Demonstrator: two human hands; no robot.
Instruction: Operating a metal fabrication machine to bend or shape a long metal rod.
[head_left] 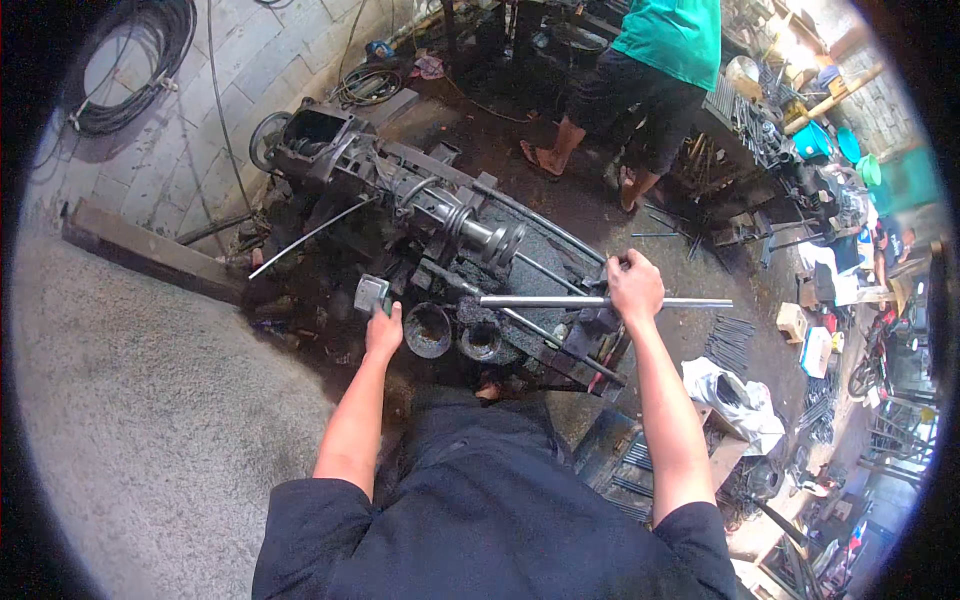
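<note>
Right hand [636, 287] wrapped over steel rod [545, 301], curled fingers grasping it slightly right of mid-length; fingertip contact hidden. Rod runs crosswise under palm, jutting out both sides, above machine [485, 238]. Looks stiff, fairly heavy, hardly fragile; smooth skin could slip if oily. Best hold: near middle, whole hand round, ends balanced. Over to left hand [383, 330]: fingers bunched at near end of grey block [371, 292]; clasping or merely touching, cannot tell. Cup [428, 350] just right of those fingers.
</note>
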